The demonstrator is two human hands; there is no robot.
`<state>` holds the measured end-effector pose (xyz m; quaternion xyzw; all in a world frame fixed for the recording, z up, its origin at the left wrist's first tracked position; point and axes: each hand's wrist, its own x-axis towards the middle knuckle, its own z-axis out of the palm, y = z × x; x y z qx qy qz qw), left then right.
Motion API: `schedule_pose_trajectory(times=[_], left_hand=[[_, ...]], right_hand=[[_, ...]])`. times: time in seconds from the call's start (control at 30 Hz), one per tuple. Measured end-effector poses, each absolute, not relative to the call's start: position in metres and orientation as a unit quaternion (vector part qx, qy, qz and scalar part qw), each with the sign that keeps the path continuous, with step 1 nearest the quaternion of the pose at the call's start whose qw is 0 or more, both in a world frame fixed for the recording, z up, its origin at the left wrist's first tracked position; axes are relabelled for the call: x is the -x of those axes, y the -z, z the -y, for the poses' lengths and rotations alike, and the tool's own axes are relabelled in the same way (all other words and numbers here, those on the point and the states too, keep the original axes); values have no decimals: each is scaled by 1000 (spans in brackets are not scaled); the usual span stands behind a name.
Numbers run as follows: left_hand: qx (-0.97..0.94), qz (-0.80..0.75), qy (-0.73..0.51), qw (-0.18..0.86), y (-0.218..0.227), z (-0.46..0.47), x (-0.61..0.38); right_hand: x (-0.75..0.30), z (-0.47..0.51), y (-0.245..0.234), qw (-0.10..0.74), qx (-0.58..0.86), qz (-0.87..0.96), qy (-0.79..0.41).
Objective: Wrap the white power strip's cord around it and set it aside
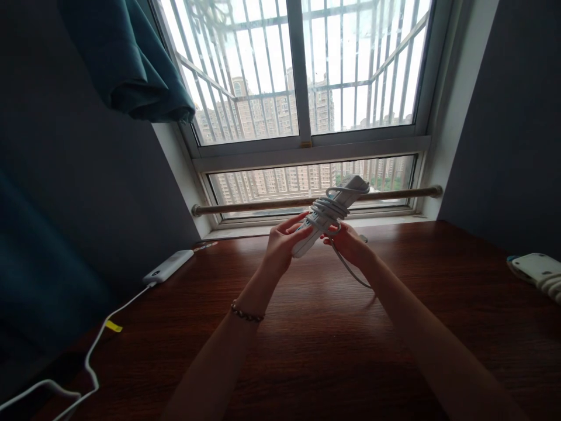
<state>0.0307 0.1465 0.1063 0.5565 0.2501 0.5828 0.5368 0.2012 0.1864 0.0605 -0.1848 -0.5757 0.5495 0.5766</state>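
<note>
A white power strip [302, 245] is held up above the wooden table, tilted with its far end up to the right. Several turns of its white cord [328, 210] wrap around its middle. My left hand [284, 242] grips the lower left end, thumb on one side and fingers on the other. Near the wrapped middle, my right hand [346, 241] has its fingers closed on the cord at the strip's underside. A loose length of cord hangs from there in a curve toward the tabletop.
A white power bank [169, 266] with a white cable lies at the table's left, a yellow tag on the cable. Another white strip with wound cord [539, 270] lies at the right edge. Behind the brown table [280, 351] are a metal rail [254, 205], a barred window and a blue curtain [131, 64].
</note>
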Motion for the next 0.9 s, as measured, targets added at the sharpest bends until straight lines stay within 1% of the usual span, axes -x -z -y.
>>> schedule_pose_trajectory(times=[0.17,0.27,0.4,0.6,0.67,0.83,0.9], left_hand=[[-549,-295,-538,568,-112,-136,-36],[-562,-294,-508,583,-113,-133,-38],[-578,-283,-494,585,-113,-133,-36],[-587,-292,-512,556,-116,-138,-25],[-572,-291,-498,583,-119,-141,-20],[-478,-242,-414,735,-131,-135,-11],[-458,-229,-400,760,-136,-127,-13]], right_hand=[[-200,-201,-44,591,185,602,-504],[-193,-205,-37,609,205,596,-482],[-179,-197,-42,629,252,563,-472],[-184,-191,-54,625,307,559,-449],[-192,-193,-56,622,314,571,-435],[-207,-195,-59,618,311,607,-392],[-207,-196,-58,626,320,606,-373]])
